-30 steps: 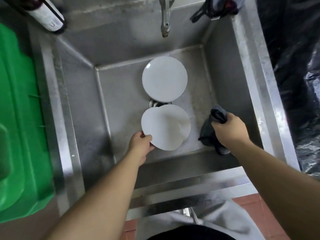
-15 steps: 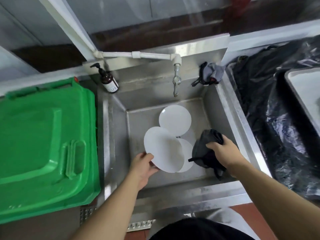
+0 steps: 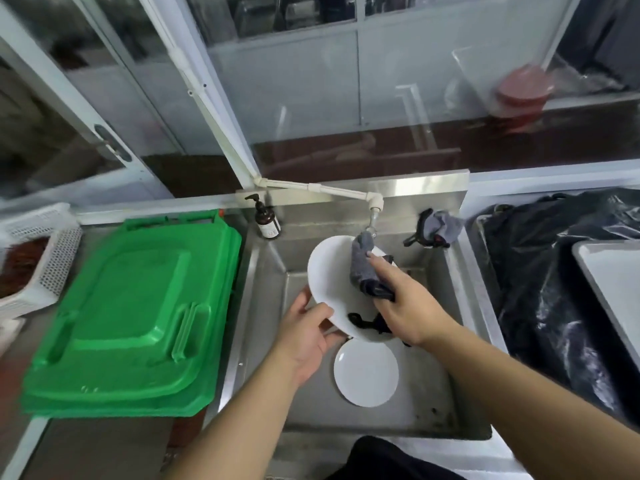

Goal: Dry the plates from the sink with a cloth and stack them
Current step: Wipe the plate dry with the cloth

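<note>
Held plate (image 3: 329, 271) found raised above the sink (image 3: 446, 386), tilted, face turned toward the right. Left hand (image 3: 306, 336) gripped its lower left rim, thumb on the face, fingers curled behind. Right hand (image 3: 398, 303) closed around the grey cloth (image 3: 362, 268) and pressed it on the plate's face; cloth's long axis ran from the hand up toward the plate's far rim, under the tap (image 3: 372, 220). Right hand nearer the face, so wiping judged to fall to it, with the left only steadying. Second plate (image 3: 366, 372) lay flat on the sink floor, directly below and nearer the body, not touched. No dried stack seen anywhere yet.

Against half a second earlier: plate then low in the basin and cloth held apart at its right; now lifted and cloth in contact. Third plate, seen then at the far side of the basin, now hidden behind the raised one or out of sight. Camera pitched upward, green bin lid (image 3: 128, 317) and window more in view.
</note>
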